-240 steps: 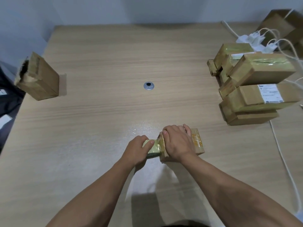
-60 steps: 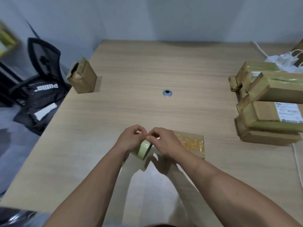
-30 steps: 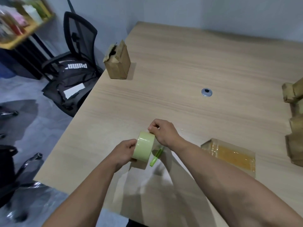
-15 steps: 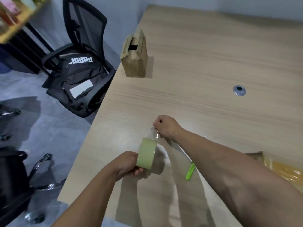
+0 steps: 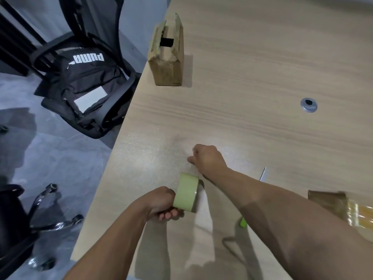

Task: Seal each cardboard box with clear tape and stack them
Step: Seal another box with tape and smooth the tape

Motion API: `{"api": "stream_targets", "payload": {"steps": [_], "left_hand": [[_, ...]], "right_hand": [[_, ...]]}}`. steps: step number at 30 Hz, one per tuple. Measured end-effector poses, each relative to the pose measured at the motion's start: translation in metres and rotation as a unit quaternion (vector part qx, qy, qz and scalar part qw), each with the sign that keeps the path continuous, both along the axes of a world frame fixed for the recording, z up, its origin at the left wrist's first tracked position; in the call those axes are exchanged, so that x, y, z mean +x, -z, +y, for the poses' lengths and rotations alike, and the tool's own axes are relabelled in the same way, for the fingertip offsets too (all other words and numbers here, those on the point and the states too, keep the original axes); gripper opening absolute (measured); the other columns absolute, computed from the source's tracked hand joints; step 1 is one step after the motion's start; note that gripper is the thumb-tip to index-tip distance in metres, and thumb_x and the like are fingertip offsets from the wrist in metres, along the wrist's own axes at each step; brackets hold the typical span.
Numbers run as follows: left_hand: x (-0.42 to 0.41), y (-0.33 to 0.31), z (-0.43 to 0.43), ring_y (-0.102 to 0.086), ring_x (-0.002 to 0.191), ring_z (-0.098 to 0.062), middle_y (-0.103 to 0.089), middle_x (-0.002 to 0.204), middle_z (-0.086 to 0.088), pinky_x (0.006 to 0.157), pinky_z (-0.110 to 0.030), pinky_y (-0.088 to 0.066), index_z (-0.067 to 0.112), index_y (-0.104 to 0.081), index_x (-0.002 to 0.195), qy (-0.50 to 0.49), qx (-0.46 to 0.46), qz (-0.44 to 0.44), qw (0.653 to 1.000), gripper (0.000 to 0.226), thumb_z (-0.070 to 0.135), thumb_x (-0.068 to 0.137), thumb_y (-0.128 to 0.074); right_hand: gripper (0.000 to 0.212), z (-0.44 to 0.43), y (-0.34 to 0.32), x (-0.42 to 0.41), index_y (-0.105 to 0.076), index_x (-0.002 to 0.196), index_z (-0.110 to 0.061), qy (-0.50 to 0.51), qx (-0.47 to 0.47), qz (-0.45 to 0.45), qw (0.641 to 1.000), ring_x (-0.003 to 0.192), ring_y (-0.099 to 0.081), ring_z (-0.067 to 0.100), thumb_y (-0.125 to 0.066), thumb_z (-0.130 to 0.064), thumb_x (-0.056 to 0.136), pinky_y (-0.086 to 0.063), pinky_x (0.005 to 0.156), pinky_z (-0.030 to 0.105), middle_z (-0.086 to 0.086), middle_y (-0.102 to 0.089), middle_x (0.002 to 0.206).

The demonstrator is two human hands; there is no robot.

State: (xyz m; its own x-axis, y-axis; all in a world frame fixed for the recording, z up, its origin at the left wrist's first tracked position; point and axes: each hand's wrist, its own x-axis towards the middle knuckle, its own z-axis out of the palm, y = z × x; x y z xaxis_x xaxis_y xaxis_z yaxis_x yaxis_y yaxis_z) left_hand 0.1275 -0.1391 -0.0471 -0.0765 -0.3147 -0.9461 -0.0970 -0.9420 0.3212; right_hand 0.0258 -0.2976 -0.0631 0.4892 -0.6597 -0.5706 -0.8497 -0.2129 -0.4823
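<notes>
**Left hand** (image 5: pixel 161 203): fingers curled round the tape roll (image 5: pixel 186 191), which stood on edge just above the table (image 5: pixel 252 67), near its front left corner. Judged to be anchoring the roll so film could be drawn off it.

**Right hand** (image 5: pixel 207 160): just beyond the roll, forearm crossing in from the right. The fingers were curled with thumb and forefinger nipped together, evidently on the tape strip. The clear film itself was too faint to make out.

**Open cardboard box** (image 5: pixel 167 55): upright at the table's left edge and well apart from both hands. Its top flaps were ragged and parted and it was not yet sealed, so it is judged the next box to be taped.

**Taped box** (image 5: pixel 343 207): flat at the right border and partly cut off. It was glossy with film, and looked set aside as done.

**Green-handled cutter** (image 5: pixel 243 222): lying on the table under the right forearm, its blade tip showing on the far side. It was within reach for cutting the strip.

**Step in hand**: pulling out a length of tape. No stack was in view.

**Also present**: a metal grommet (image 5: pixel 308 105) in the tabletop, and a black backpack (image 5: pixel 84 81) on an office chair (image 5: pixel 119 91) beside the table.
</notes>
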Motion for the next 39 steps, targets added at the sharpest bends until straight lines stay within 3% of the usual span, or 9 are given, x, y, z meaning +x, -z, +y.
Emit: {"api": "stream_targets", "payload": {"steps": [5,12,19,22,27,30,33,36,39], "left_hand": [[0.003,0.006,-0.004,-0.036,0.044,-0.01,-0.056,0.063,-0.005,0.044,-0.023,-0.022,0.008,-0.069,0.083,0.042,0.009,-0.001,0.999,0.02,0.012,0.084,-0.05],[0.003,0.003,-0.006,-0.031,0.042,-0.01,-0.052,0.058,-0.003,0.044,-0.022,-0.02,0.014,-0.061,0.072,0.061,0.014,-0.011,0.998,0.017,0.014,0.085,-0.049],[0.001,0.003,-0.001,-0.033,0.041,-0.01,-0.057,0.059,-0.005,0.044,-0.02,-0.02,0.015,-0.062,0.065,0.037,0.031,-0.03,0.998,0.025,0.017,0.087,-0.05],[0.0,0.0,-0.003,-0.035,0.042,-0.01,-0.059,0.062,-0.007,0.043,-0.02,-0.021,0.014,-0.062,0.067,0.03,0.037,-0.03,0.998,0.024,0.017,0.087,-0.05],[0.007,-0.009,-0.004,-0.042,0.044,-0.012,-0.065,0.064,-0.009,0.042,-0.018,-0.027,0.01,-0.062,0.073,0.029,0.027,-0.054,0.998,0.02,0.02,0.088,-0.053],[0.016,-0.015,-0.006,-0.047,0.044,-0.013,-0.065,0.062,-0.008,0.039,-0.015,-0.032,0.008,-0.064,0.074,0.02,-0.003,-0.107,0.994,0.025,0.027,0.09,-0.059],[0.029,-0.012,-0.014,-0.046,0.045,-0.019,-0.057,0.053,-0.008,0.045,-0.022,-0.032,0.006,-0.059,0.064,-0.009,-0.06,-0.235,0.97,0.036,0.03,0.091,-0.061],[0.034,-0.019,-0.033,-0.05,0.056,-0.025,-0.062,0.065,-0.02,0.052,-0.028,-0.032,0.0,-0.063,0.069,-0.055,-0.105,-0.29,0.95,0.034,0.025,0.09,-0.058],[0.024,-0.038,-0.056,-0.057,0.067,-0.028,-0.068,0.075,-0.013,0.061,-0.03,-0.037,0.001,-0.065,0.077,-0.08,-0.155,-0.316,0.933,0.03,0.026,0.092,-0.058]], "right_hand": [[0.029,0.007,0.007,-0.003,-0.055,0.103,-0.011,-0.041,-0.061,0.007,0.997,0.089,-0.06,0.03,-0.061,-0.038,0.098,-0.053,0.075,0.04,0.009,-0.061,0.096],[0.053,0.008,0.012,-0.012,-0.045,0.12,-0.013,0.041,-0.08,-0.017,0.996,0.097,-0.05,0.027,-0.07,-0.048,0.09,-0.04,0.074,0.036,0.003,-0.049,0.102],[0.022,0.003,0.013,-0.021,-0.046,0.103,-0.013,0.03,-0.067,-0.058,0.996,0.086,-0.049,0.026,-0.06,-0.03,0.1,-0.043,0.072,0.039,0.012,-0.057,0.101],[0.023,0.0,0.01,-0.022,-0.05,0.103,-0.01,0.032,-0.054,-0.073,0.995,0.088,-0.052,0.027,-0.053,-0.033,0.102,-0.039,0.071,0.036,0.011,-0.058,0.099],[0.024,0.003,0.004,-0.026,-0.055,0.109,-0.011,0.015,-0.032,-0.077,0.996,0.095,-0.056,0.027,-0.046,-0.033,0.104,-0.047,0.08,0.039,0.009,-0.059,0.104],[0.024,0.003,-0.002,-0.032,-0.057,0.108,-0.011,0.022,-0.011,-0.09,0.996,0.095,-0.057,0.026,-0.045,-0.031,0.104,-0.05,0.083,0.041,0.008,-0.06,0.105],[0.026,0.005,-0.011,-0.043,-0.059,0.109,-0.01,0.026,0.007,-0.091,0.996,0.098,-0.057,0.025,-0.044,-0.031,0.105,-0.049,0.083,0.039,0.007,-0.061,0.107],[0.028,0.006,-0.019,-0.056,-0.06,0.11,-0.008,0.031,0.008,-0.09,0.995,0.098,-0.056,0.025,-0.045,-0.031,0.104,-0.04,0.075,0.033,0.008,-0.061,0.105],[0.028,0.005,-0.032,-0.073,-0.061,0.11,-0.008,0.043,0.014,-0.099,0.994,0.094,-0.055,0.025,-0.045,-0.03,0.104,-0.039,0.073,0.031,0.008,-0.062,0.103]]}}
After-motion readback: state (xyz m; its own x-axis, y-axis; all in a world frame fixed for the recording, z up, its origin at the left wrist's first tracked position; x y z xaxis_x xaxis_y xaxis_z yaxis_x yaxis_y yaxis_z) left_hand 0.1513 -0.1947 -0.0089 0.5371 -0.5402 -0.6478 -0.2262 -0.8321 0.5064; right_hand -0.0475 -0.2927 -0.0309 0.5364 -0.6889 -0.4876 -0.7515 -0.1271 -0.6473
